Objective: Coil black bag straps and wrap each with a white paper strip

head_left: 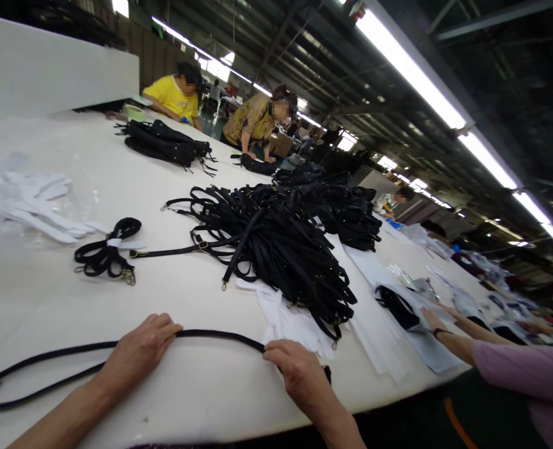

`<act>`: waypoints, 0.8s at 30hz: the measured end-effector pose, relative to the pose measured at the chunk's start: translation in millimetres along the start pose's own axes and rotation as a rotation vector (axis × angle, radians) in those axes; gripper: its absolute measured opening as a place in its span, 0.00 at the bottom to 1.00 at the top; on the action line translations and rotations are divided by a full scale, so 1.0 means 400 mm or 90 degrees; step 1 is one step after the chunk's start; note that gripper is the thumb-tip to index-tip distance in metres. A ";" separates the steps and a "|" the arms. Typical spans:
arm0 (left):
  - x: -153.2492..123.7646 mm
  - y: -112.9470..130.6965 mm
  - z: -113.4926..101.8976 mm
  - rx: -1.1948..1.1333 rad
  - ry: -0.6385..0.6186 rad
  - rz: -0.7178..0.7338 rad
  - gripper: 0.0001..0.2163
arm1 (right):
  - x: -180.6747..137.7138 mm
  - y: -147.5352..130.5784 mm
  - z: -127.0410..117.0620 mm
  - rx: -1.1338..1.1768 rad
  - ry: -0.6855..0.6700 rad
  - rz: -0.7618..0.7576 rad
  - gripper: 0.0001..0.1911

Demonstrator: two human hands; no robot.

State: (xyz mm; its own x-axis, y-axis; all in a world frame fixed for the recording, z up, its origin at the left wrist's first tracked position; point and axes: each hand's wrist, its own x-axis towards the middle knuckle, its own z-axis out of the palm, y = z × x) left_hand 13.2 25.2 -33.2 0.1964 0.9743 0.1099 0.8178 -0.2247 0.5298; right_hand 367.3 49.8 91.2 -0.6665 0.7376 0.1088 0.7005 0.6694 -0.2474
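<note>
A long black strap (215,333) runs between my two hands, just above or on the white table. My left hand (140,346) is closed around it, and the strap loops away to the left, where a metal fitting shows near the picture's edge. Farther right, my right hand (295,371) pinches the same strap, with a dark end showing beyond the wrist. A bundled black strap (108,252) with a white band and metal clips lies past my left hand. Ahead sits a big heap of black straps (276,249), with white strips (281,318) under its near edge.
The white table (178,293) ends along its front edge below my hands. Clear plastic with white pieces (37,199) lies at left. Black bundles (164,143) lie farther back. At right, a co-worker's hands (433,321) touch a black item (398,307). Other people stand across the table.
</note>
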 end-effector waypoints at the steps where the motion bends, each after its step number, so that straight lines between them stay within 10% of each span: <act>1: -0.001 -0.004 0.003 -0.002 -0.002 0.004 0.13 | -0.011 0.018 -0.001 -0.059 0.005 -0.049 0.19; 11: -0.008 -0.025 0.024 0.000 0.000 0.004 0.13 | -0.134 0.140 0.007 -0.240 -0.155 -0.294 0.10; 24: 0.015 -0.011 0.001 -0.039 -0.024 -0.026 0.12 | 0.050 0.043 -0.017 -0.071 -0.241 -0.118 0.11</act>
State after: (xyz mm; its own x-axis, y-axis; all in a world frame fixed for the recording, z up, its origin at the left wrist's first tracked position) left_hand 10.9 32.0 -35.1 0.1852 0.9811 0.0560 0.7907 -0.1826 0.5843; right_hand 367.8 76.5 95.5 -0.8158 0.5333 -0.2238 0.5694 0.8084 -0.1492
